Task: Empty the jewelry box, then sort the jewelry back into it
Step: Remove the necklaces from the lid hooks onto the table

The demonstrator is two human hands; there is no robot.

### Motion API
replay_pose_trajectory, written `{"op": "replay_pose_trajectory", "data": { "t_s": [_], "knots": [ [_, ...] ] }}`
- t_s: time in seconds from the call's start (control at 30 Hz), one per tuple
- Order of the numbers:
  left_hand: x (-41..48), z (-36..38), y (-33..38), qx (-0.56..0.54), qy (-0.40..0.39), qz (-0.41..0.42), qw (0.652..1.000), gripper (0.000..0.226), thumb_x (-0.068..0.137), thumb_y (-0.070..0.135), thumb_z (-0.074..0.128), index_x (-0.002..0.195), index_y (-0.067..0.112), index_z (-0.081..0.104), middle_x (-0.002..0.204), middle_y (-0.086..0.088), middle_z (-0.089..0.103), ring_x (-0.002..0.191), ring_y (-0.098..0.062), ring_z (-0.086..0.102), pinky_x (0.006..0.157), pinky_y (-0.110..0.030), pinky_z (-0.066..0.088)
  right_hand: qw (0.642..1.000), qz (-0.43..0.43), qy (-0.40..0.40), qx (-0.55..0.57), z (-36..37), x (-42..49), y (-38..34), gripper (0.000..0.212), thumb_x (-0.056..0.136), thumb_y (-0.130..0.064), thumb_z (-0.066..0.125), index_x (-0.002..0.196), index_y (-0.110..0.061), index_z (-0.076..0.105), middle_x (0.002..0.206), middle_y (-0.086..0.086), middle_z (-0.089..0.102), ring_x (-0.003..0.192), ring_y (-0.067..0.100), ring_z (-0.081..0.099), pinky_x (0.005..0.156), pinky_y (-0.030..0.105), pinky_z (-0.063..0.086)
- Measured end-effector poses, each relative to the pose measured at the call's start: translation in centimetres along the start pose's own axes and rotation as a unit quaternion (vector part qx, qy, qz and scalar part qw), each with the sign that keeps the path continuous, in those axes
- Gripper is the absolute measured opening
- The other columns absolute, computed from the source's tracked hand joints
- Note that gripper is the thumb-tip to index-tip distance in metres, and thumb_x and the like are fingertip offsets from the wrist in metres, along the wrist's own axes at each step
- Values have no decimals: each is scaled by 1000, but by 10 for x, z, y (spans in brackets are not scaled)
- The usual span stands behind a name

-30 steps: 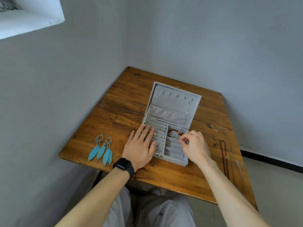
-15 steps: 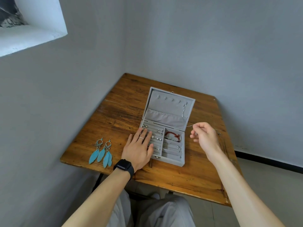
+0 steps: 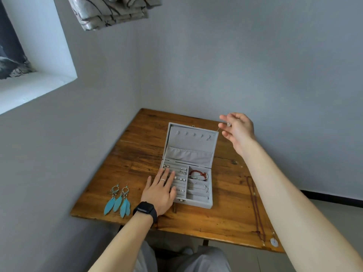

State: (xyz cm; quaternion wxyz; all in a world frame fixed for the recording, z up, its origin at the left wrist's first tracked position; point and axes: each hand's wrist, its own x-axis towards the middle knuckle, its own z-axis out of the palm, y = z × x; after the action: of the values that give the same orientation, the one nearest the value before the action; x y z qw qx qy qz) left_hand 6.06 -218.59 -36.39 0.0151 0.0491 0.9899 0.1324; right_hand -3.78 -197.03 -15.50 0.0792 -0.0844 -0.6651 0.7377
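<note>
Currently the right hand [image 3: 238, 130] is held up in the air, just beyond the top right corner of the lid [image 3: 189, 141]. Its fingers are half spread and loosely curled, and a small silver piece [image 3: 228, 124] is pinched at the fingertips. A faint fine line is seen running from it toward the lid's corner; it is too thin to tell what it is.

The left hand [image 3: 159, 191] is laid flat, fingers straight, on the front left part of the jewelry box [image 3: 196, 204]. Nothing is gripped by it. A thin ring [image 3: 162, 180] is worn on one finger and a black watch [image 3: 145, 211] on the wrist.

The box is set open near the middle of the wooden table [image 3: 137, 154], with the lid tilted back. A row of small hooks and a cloth pocket are seen inside the lid. Small silver studs and rings are slotted in the left ribbed section. A red bracelet [image 3: 198, 174] is seen in the back right compartment, and a silver bangle [image 3: 200, 186] in the one in front of it.

A pair of blue feather earrings [image 3: 117, 201] is laid on the table left of the box, well apart from it. A dark bead necklace [image 3: 255, 209] is stretched along the right edge, with a white round pendant [image 3: 274, 242] near the front corner.
</note>
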Motion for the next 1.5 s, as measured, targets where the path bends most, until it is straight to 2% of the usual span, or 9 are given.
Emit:
{"op": "replay_pose_trajectory", "data": {
  "t_s": [0.2, 0.43, 0.8, 0.9, 1.0, 1.1, 1.23, 1.33, 1.5],
  "knots": [
    [-1, -3, 2, -7, -19, -7, 1000, 58, 106, 45, 14, 159, 33, -4, 167, 8, -9, 152, -11, -15, 124, -48, 1, 1000, -14, -7, 16, 19, 12, -23, 9, 97, -18, 62, 96, -23, 54, 111, -7, 72, 83, 14, 74, 65, 25, 53],
    [-2, -7, 4, -2, -26, -8, 1000, 58, 106, 46, 13, 159, 33, -6, 167, 8, -11, 151, -12, -19, 124, -48, -1, 999, -50, 1, 10, 21, 19, -39, 6, 97, -23, 63, 95, -24, 59, 114, -6, 70, 81, 11, 73, 66, 27, 52],
    [0, -7, 3, 34, -12, 1, 999, 77, 87, 57, -13, 159, 33, -2, 168, 5, -5, 153, -15, -14, 121, -51, -5, 995, -50, -82, -37, -2, -35, -13, 7, 97, -23, 64, 100, -18, 66, 88, -2, 72, 75, 14, 65, 67, 30, 49],
    [-3, -13, 5, 29, -12, 5, 999, 60, 104, 49, 9, 160, 31, -1, 168, 4, -5, 154, -16, -11, 122, -52, -5, 991, -45, -115, -50, -14, -57, -11, 7, 96, -24, 66, 96, -17, 68, 83, -2, 68, 71, 14, 61, 67, 31, 46],
    [-4, -26, 9, 6, 11, 30, 999, 61, 105, 42, 30, 160, 30, 7, 168, 2, 3, 154, -19, -2, 123, -51, 1, 985, -37, -151, -78, -25, -82, -7, 7, 95, -23, 66, 94, -17, 69, 83, -1, 68, 71, 14, 60, 65, 30, 46],
    [-7, -56, 27, -144, 46, 47, 987, 59, 97, 37, 51, 153, 29, 34, 159, 0, 35, 149, -21, 25, 122, -45, 22, 976, -33, -185, -107, -36, -107, -2, 8, 96, -23, 65, 95, -17, 70, 83, -1, 68, 73, 15, 61, 66, 30, 48],
    [-30, -114, 64, -472, -23, 78, 878, 38, 93, 14, 60, 130, 24, 64, 124, 9, 69, 118, -6, 61, 106, -30, 45, 970, -32, -200, -135, -48, -134, 10, 10, 96, -24, 64, 97, -17, 71, 82, -2, 68, 74, 16, 62, 69, 33, 50],
    [-53, -137, 82, -508, -81, 132, 847, 26, 97, 19, 61, 122, 22, 70, 115, 9, 73, 109, -1, 65, 93, -17, 49, 969, -29, -202, -139, -59, -151, 19, 11, 97, -24, 63, 97, -17, 72, 82, -2, 68, 75, 15, 61, 72, 34, 49],
    [-67, -125, 93, -487, -85, 146, 857, 15, 95, 27, 67, 102, 17, 76, 101, 6, 76, 96, -5, 68, 89, -18, 49, 973, -7, -196, -124, -78, -172, 37, 12, 97, -23, 62, 100, -16, 72, 83, -1, 67, 77, 17, 60, 71, 33, 49]
  ]
}}
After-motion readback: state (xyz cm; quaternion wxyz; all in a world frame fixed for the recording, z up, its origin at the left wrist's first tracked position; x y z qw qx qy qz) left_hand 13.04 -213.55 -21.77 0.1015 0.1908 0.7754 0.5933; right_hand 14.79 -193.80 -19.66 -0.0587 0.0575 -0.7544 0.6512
